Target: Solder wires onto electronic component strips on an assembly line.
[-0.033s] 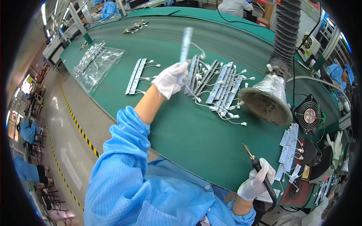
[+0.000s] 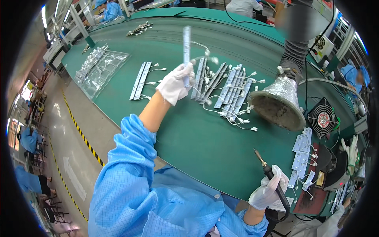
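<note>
the left hand (image 2: 176, 83) is raised, the right hand (image 2: 268, 191) curled lower.

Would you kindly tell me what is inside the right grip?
The right grip holds a soldering iron; its metal tip, part of the dark handle and a dark cord show. The white glove hides the rest of the handle.

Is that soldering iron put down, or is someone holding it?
Held: the right hand grips the soldering iron, with its metal tip over the green table. I cannot tell whether it is hot.
</note>
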`<state>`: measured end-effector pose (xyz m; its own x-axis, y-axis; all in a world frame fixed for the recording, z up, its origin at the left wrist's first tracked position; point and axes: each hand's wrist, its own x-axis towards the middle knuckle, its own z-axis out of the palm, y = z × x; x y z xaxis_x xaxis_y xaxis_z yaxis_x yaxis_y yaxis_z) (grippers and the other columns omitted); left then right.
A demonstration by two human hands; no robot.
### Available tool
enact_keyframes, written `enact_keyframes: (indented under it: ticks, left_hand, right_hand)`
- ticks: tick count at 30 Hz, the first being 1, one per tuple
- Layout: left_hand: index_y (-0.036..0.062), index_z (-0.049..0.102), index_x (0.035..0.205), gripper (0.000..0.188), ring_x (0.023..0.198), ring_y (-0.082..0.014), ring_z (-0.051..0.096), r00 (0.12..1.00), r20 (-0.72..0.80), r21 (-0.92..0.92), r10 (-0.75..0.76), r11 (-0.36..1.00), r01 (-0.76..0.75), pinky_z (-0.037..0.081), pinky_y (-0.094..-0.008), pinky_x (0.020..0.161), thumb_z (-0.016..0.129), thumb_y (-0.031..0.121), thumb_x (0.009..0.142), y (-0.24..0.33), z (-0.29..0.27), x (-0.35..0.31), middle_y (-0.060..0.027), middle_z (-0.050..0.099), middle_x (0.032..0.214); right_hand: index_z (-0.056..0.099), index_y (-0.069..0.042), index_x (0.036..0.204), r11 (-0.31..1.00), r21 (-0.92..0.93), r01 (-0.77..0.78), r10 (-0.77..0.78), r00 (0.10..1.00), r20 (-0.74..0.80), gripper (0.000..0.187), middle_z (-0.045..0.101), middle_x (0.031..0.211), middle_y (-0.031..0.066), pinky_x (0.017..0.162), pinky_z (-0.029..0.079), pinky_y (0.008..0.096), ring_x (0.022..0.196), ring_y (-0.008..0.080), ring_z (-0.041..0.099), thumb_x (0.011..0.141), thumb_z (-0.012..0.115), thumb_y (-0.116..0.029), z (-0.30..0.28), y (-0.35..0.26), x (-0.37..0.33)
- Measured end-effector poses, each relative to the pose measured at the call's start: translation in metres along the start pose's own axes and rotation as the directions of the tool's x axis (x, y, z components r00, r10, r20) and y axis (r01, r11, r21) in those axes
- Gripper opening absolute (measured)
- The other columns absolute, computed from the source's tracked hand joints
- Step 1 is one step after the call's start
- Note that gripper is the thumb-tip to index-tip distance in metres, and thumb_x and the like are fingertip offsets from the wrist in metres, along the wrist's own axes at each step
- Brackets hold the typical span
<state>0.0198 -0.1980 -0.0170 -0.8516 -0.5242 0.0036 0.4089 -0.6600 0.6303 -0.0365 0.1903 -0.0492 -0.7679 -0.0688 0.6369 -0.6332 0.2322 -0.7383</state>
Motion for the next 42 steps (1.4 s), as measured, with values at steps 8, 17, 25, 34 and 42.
enact_keyframes:
  ticks: [8,17,25,34,42]
  left_hand:
    - [0.0005,0.055,0.111,0.040,0.063,-0.0107,0.057,0.858,0.176,0.555,-0.482,0.769,0.318,0.044,-0.0208,0.053,0.069,0.011,0.075,0.003,0.063,-0.077,-0.0070,0.061,0.082]
    - [0.0001,0.059,0.110,0.043,0.064,-0.0166,0.059,0.675,0.014,0.985,-0.738,0.125,0.117,0.047,-0.0300,0.058,0.064,0.028,0.078,-0.097,0.107,-0.090,-0.0072,0.063,0.070]
    - [-0.0051,0.061,0.085,0.023,0.066,-0.0384,0.059,0.894,0.160,0.986,-0.419,0.022,-0.166,0.048,-0.0413,0.060,0.060,0.016,0.075,-0.129,0.115,-0.092,-0.0229,0.060,0.072]
    - [-0.0050,0.060,0.093,0.024,0.066,-0.0375,0.058,0.900,0.273,0.960,-0.340,0.033,-0.279,0.047,-0.0421,0.061,0.061,0.014,0.078,-0.138,0.111,-0.102,-0.0214,0.059,0.075]
    - [-0.0055,0.060,0.091,0.021,0.067,-0.0345,0.057,0.869,0.362,0.915,-0.338,-0.049,-0.401,0.046,-0.0406,0.061,0.060,0.012,0.080,-0.135,0.110,-0.103,-0.0181,0.058,0.079]
  right_hand:
    - [0.056,0.005,0.106,0.834,-0.538,0.121,-0.184,0.981,-0.066,0.020,0.056,0.097,0.0101,0.052,0.043,0.0245,0.064,0.0127,0.050,0.090,0.045,0.000,-0.002,-0.015,0.015]
    - [0.057,0.005,0.096,0.883,-0.381,0.275,-0.332,0.938,-0.094,0.015,0.059,0.086,0.0104,0.051,0.048,0.0239,0.057,0.0137,0.054,0.082,0.052,0.006,0.002,-0.017,0.023]
    - [0.053,0.005,0.100,0.926,0.207,0.315,-0.354,0.915,0.193,0.024,0.059,0.081,0.0157,0.058,0.050,0.0289,0.068,0.0222,0.058,0.078,0.047,0.011,-0.009,0.003,0.013]
    - [0.050,0.003,0.094,0.954,0.223,0.201,-0.266,0.910,0.317,0.020,0.059,0.079,0.0188,0.059,0.043,0.0339,0.061,0.0231,0.052,0.083,0.045,-0.013,-0.010,-0.001,0.008]
    - [0.050,0.003,0.095,0.951,0.250,0.182,-0.255,0.919,0.300,0.020,0.059,0.080,0.0194,0.057,0.043,0.0324,0.062,0.0226,0.051,0.083,0.044,-0.012,-0.009,0.000,0.008]
